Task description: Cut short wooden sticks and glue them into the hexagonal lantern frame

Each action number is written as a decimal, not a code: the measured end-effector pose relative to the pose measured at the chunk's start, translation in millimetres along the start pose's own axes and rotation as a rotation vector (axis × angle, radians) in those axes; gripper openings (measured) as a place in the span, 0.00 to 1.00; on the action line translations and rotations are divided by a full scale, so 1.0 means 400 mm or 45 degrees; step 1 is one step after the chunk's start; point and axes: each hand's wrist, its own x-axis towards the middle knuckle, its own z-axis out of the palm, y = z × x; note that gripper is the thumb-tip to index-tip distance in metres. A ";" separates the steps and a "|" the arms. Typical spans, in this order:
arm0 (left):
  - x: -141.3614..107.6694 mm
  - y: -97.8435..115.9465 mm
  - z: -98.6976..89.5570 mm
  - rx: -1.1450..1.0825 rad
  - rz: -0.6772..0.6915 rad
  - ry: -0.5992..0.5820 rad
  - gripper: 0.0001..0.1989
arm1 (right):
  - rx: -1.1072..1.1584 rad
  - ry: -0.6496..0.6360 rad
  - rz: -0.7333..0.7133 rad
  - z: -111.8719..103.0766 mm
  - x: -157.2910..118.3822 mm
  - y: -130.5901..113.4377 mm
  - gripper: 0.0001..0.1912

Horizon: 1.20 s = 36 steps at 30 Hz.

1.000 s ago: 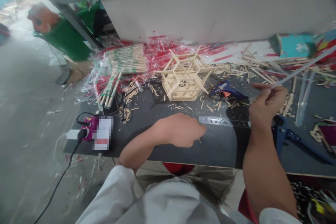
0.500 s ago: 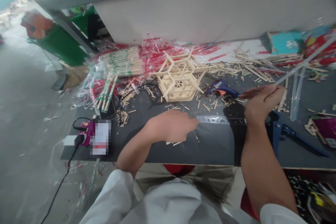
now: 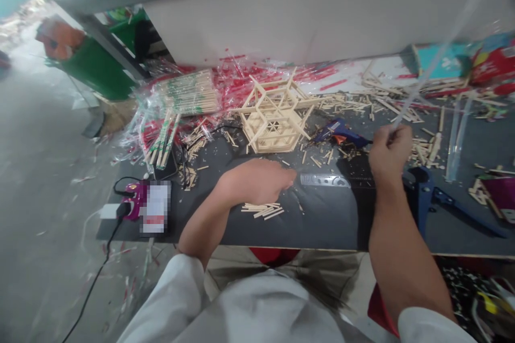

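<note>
My right hand (image 3: 391,151) is closed around a long translucent glue stick (image 3: 432,64), which slants up to the right and blurs at its far end. Close by on its left lies a blue glue gun (image 3: 341,133). My left hand (image 3: 261,181) has its fingers pressed together over the dark tabletop; whatever is in them, if anything, is hidden. Several short wooden sticks (image 3: 263,210) lie just below it, and a clear ruler (image 3: 325,179) is to its right. Beyond stands a hexagonal frame of wooden sticks (image 3: 276,118).
Blue cutters (image 3: 424,198) lie right of my right forearm, with more glue sticks (image 3: 458,139) behind. Stick offcuts litter the back of the table. Wrapped chopsticks (image 3: 187,94), a phone (image 3: 156,206) and a purple power adapter (image 3: 134,201) are on the left.
My right hand has moved left and closed, swinging the glue stick more upright. My left hand has drawn slightly back from the ruler, uncovering more of the short sticks.
</note>
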 end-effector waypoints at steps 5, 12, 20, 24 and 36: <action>0.011 -0.002 0.001 -0.017 -0.027 0.003 0.14 | -0.133 -0.008 0.046 0.013 0.001 0.003 0.13; 0.029 -0.012 0.008 -0.066 -0.056 0.048 0.15 | 0.038 -0.188 0.059 0.007 -0.012 -0.021 0.17; 0.082 -0.020 0.022 -0.226 -0.092 0.441 0.17 | 0.384 -0.055 -0.101 -0.002 -0.006 -0.029 0.26; 0.123 0.013 0.031 -0.345 -0.213 0.579 0.16 | 0.704 -0.155 -0.226 0.009 -0.002 -0.018 0.33; 0.179 0.049 0.067 -0.288 -0.374 0.702 0.24 | 1.093 -0.397 -0.200 0.006 -0.041 -0.061 0.26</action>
